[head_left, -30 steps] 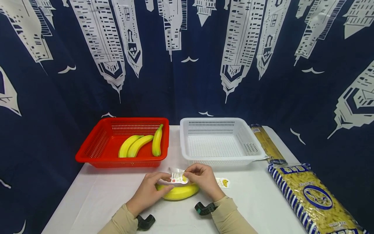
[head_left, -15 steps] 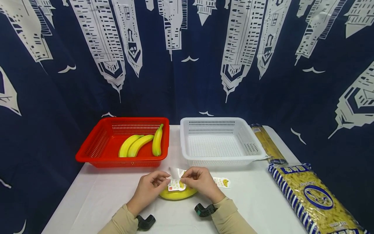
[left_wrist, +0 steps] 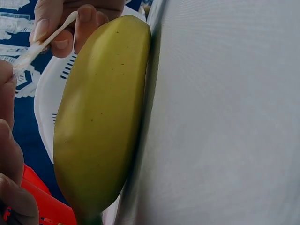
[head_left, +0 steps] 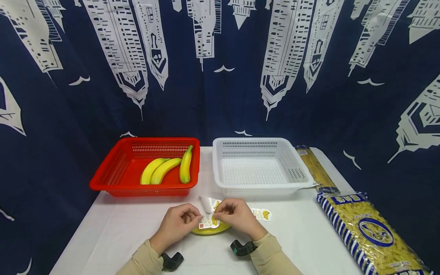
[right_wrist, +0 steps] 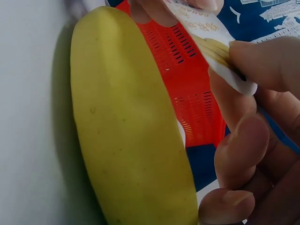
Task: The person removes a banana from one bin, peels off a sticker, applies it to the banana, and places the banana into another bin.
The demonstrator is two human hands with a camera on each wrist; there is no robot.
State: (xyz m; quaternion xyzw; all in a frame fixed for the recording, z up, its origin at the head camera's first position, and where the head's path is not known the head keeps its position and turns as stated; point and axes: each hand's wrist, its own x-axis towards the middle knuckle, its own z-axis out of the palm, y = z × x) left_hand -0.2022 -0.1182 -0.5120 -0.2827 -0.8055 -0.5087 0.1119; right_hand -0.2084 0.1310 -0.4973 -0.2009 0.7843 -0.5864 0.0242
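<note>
A yellow banana (head_left: 210,230) lies on the white table in front of me, partly covered in the head view by a white label sticker (head_left: 206,222) printed with bananas. My left hand (head_left: 179,222) pinches the label's left edge between thumb and forefinger. At its right edge, my right hand (head_left: 239,216) pinches the label between thumb and forefinger. In the right wrist view the label (right_wrist: 213,40) is held apart from the banana (right_wrist: 126,117). A curled white flap (head_left: 207,203) rises behind the label.
A red basket (head_left: 117,188) holding 3 bananas stands at the back left. Beside it is a white basket (head_left: 256,187). Another banana label (head_left: 264,214) lies right of my right hand. A pasta bag (head_left: 374,233) and a long noodle packet (head_left: 316,168) line the right edge.
The label has come down toward the banana's near side, and the white flap behind it shows more. My left fingers have curled in to pinch its edge. My right hand has lowered slightly.
</note>
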